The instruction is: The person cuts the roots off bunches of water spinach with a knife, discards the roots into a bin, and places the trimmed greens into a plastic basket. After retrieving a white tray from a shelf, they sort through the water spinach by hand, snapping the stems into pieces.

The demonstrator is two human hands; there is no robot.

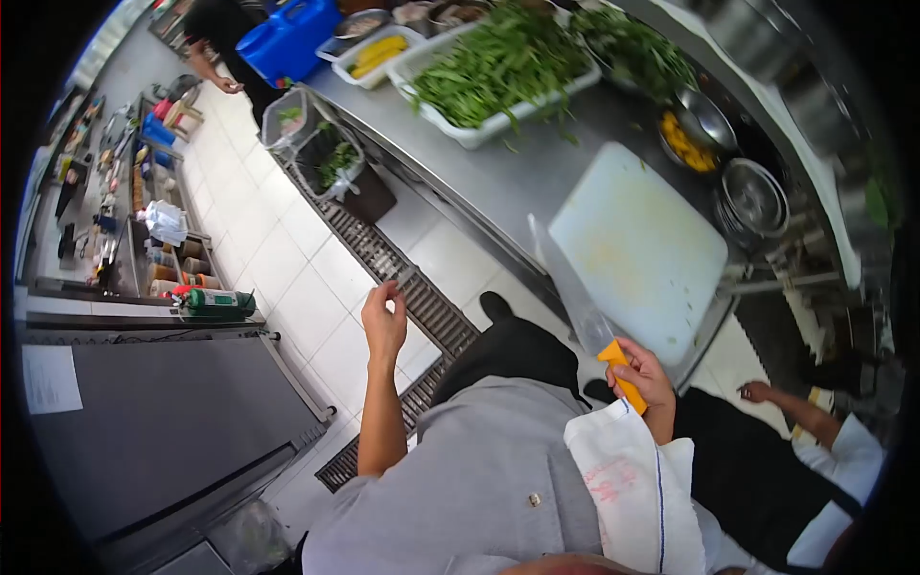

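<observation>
My right hand [648, 385] is wrapped round the yellow handle of a large knife [575, 287]. Its broad blade points up and left, across the near edge of the white cutting board [637, 240]. A white cloth with a blue stripe [628, 479] hangs just below this hand, against my grey shirt. My left hand [384, 321] is raised over the floor, away from the counter. Its fingers are loosely bent and apart, with nothing visible in them. Small green and yellow scraps lie on the board.
On the steel counter [460, 182] stand a white tub of leafy greens [470, 134], a tray of yellow pieces [369, 72], a blue jerrycan [287, 43] and metal bowls [754, 196]. A bin [369, 196] stands below. Co-workers are at far left [225, 57] and right [757, 460].
</observation>
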